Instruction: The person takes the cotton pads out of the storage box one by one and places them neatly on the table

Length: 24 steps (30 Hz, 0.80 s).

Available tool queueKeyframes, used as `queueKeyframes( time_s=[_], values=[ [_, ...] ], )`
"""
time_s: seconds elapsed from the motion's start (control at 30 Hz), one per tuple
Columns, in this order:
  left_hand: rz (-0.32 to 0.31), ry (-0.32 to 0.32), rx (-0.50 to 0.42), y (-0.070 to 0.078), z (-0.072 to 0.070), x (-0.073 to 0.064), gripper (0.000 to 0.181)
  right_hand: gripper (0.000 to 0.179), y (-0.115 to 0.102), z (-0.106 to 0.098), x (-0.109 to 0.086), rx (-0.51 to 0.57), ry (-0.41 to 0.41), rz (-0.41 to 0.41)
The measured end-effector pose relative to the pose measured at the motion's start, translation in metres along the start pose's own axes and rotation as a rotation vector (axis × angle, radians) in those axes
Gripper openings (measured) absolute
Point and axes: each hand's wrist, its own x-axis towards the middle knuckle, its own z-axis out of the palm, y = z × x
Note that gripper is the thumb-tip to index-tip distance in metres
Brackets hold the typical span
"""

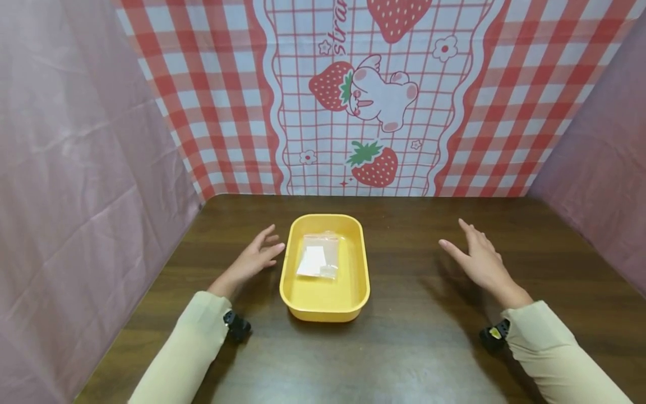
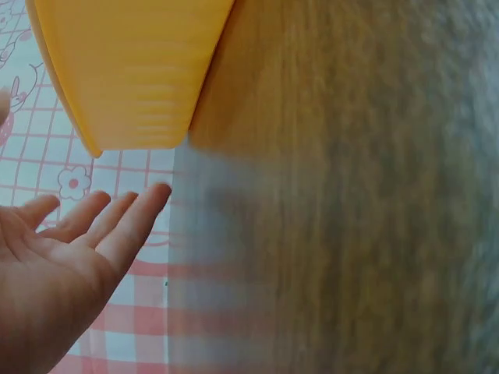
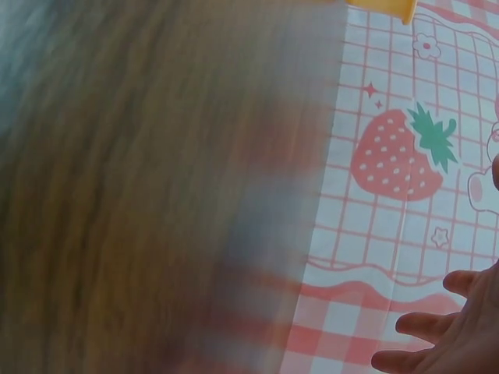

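Note:
In the head view a yellow rectangular tray [image 1: 325, 300] stands on the brown table, left of centre. Inside it lies a clear plastic bag [image 1: 329, 255] with a white paper-like piece [image 1: 313, 261] in it; what else the bag contains is too small to tell. My left hand [image 1: 250, 261] hovers just left of the tray, fingers loosely extended and holding nothing. In the left wrist view the same hand [image 2: 70, 273] shows its palm below the tray's side wall [image 2: 132, 78]. Well to the right of the tray, my right hand [image 1: 481, 261] is raised with fingers spread and nothing in it.
The wood-grain table [image 1: 404, 348] runs back to a red-and-white checked cloth [image 1: 217, 101] with strawberry prints. Pinkish curtains [image 1: 91, 168] hang at both sides. Each wrist carries a small black camera [image 1: 237, 326] near the sleeve cuff.

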Motion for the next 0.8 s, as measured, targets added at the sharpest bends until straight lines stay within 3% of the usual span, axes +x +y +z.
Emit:
queueKeyframes(
  time_s=[0.33,0.8],
  values=[
    [0.019,-0.140,-0.079,0.000,0.005,-0.001,0.081,0.082,-0.008,0.006,0.003,0.031,0.007,-0.014],
    [0.009,-0.162,-0.066,-0.003,0.010,-0.002,0.073,0.083,-0.023,0.013,0.010,0.090,0.004,-0.050]
  ],
)
